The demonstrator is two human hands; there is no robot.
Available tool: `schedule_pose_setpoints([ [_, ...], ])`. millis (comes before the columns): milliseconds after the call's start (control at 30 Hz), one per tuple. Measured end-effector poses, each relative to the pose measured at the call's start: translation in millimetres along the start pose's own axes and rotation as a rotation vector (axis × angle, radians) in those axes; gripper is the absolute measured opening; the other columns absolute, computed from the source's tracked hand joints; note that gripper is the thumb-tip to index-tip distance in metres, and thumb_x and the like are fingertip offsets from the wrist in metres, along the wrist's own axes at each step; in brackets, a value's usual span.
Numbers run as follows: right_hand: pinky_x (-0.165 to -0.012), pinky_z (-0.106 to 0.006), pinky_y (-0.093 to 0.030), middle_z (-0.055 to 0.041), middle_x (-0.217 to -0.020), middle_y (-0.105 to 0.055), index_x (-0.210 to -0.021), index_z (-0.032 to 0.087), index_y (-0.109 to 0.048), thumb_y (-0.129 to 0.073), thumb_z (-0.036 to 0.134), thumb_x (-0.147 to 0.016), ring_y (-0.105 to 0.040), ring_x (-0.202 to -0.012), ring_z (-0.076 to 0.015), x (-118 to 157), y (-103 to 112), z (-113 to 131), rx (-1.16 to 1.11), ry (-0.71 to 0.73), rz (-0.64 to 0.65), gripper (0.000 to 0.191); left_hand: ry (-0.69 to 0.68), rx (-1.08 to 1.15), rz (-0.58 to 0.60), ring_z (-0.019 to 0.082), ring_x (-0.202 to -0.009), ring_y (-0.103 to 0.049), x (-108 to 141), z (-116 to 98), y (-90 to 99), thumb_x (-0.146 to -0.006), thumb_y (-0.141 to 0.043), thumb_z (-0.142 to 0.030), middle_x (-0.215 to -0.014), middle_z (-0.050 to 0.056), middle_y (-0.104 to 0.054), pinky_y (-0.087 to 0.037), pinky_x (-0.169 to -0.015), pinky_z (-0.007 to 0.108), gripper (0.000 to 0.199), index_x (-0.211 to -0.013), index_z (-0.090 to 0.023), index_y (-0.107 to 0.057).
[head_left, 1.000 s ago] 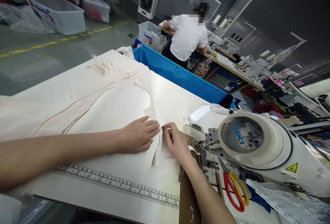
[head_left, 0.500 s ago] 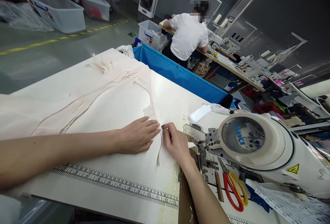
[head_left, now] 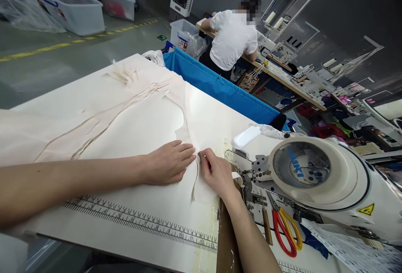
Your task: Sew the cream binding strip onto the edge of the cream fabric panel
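Observation:
Pale cream fabric pieces (head_left: 185, 109) lie spread over the white table, one strip curving down beneath my hands. My left hand (head_left: 171, 163) rests flat on this fabric, palm down, with its fingers stretched toward the right. Just beside its fingertips, my right hand (head_left: 216, 170) pinches a small dark metal piece (head_left: 200, 154) between thumb and forefinger, at the fabric edge. Most of that piece is hidden by the fingers, so its kind is unclear. Below them a narrow fabric edge (head_left: 195, 181) hangs loose along the tabletop.
To the right stands a white sewing machine (head_left: 301, 168). Red-and-yellow-handled scissors (head_left: 284, 227) and a wooden-handled awl (head_left: 266, 227) lie by it. A printed ruler (head_left: 141, 220) runs along the near table edge. Behind are a white plastic object (head_left: 246, 137), a blue cloth bin (head_left: 220, 84) and a seated person (head_left: 232, 38).
The view has shifted slightly. Both hands keep nearly the same places on the fabric, and the right hand still pinches the small dark piece.

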State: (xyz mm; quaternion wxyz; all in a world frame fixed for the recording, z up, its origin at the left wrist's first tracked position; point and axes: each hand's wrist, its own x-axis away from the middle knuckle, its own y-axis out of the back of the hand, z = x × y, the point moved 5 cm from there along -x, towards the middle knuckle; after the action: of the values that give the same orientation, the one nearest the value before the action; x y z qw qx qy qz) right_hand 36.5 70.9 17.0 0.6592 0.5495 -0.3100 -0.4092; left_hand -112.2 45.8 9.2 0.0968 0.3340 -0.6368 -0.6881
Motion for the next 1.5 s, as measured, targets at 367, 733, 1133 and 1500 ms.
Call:
schedule_pose_setpoints([
  [367,-0.054,-0.026,-0.03,0.0011,-0.062,-0.064,-0.098,0.02,-0.056,-0.032,0.023,-0.096,-0.061,-0.055,-0.0186,27,8,-7,0.01,0.015,-0.002,0.024,-0.01,0.058,-0.009,0.027,-0.123,-0.053,0,-2,4.2,-0.092,-0.044,-0.02,-0.131,0.015,-0.059,-0.037,-0.106,0.042,0.036,-0.124,-0.009,-0.058],
  [733,-0.058,-0.025,-0.037,0.0,-0.072,-0.07,-0.109,0.019,-0.053,-0.033,0.024,-0.1,-0.068,-0.064,-0.0188,17,9,-5,-0.045,-0.024,-0.05,0.023,-0.022,0.086,0.013,0.027,-0.127,-0.051,-3,-8,-0.6,-0.096,-0.038,-0.025,-0.133,0.013,-0.061,-0.036,-0.107,0.043,0.043,-0.133,-0.009,-0.055],
  [1133,-0.054,-0.026,-0.031,-0.0011,-0.071,-0.071,-0.102,0.021,-0.056,-0.035,0.022,-0.098,-0.067,-0.062,-0.0201,12,2,0,-0.002,-0.02,-0.018,0.021,-0.034,0.047,0.009,0.028,-0.126,-0.052,-1,-9,-3.2,-0.096,-0.039,-0.026,-0.133,0.014,-0.061,-0.037,-0.104,0.044,0.044,-0.133,-0.008,-0.055],
  [1500,-0.054,-0.026,-0.033,0.0016,-0.066,-0.066,-0.097,0.022,-0.053,-0.033,0.022,-0.096,-0.063,-0.057,-0.0188,35,8,-10,-0.029,0.022,0.016,0.02,-0.016,0.082,0.008,0.027,-0.124,-0.052,-3,-9,2.0,-0.094,-0.042,-0.025,-0.13,0.014,-0.061,-0.035,-0.107,0.043,0.04,-0.128,-0.01,-0.057],
])
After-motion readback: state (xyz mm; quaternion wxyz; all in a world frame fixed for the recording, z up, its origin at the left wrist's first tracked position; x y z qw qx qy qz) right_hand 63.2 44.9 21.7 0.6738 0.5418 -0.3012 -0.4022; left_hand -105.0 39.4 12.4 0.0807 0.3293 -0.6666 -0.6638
